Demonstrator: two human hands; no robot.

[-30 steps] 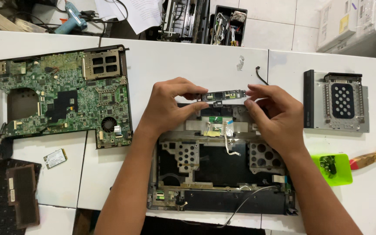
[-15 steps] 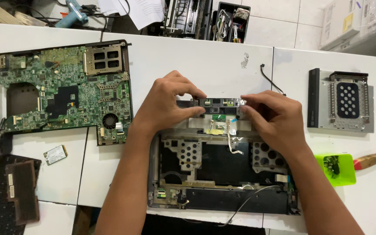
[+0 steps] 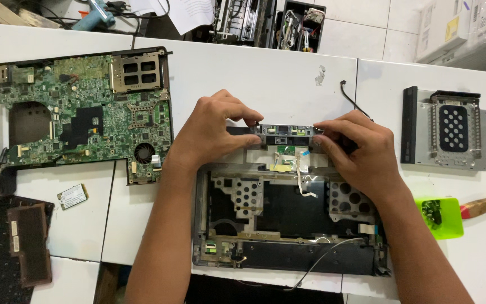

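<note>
Nearest to me, a thin grey cable (image 3: 333, 253) loops loose off the front edge of the gutted laptop base (image 3: 288, 225), which lies open on the white table (image 3: 288, 84). A sleeve or forearm could easily snag that loop and drag the whole shell.

Just beyond, at the back edge of the base, both hands meet on a narrow dark circuit strip (image 3: 285, 132). The left hand (image 3: 215, 132) has its fingers curled tight, thumb and forefinger pinching the strip's left end; the right hand (image 3: 361, 152) is closed the same way on the right end. The strip sits level, touching or just above the base's rear rim; I cannot tell which. Under it, pale flat ribbons (image 3: 302, 171) run down into the chassis. I judge these the weak spot: if the strip is tilted or pulled unevenly, a ribbon may crease or tear at its connector. Pressure from both pinches could also flex the thin board.

Farther left lies the green motherboard (image 3: 80, 112), and to the right a metal drive caddy (image 3: 451, 129) and a small green tray (image 3: 440, 217) of tiny parts, near the right elbow. A careless nudge would scatter them.
</note>
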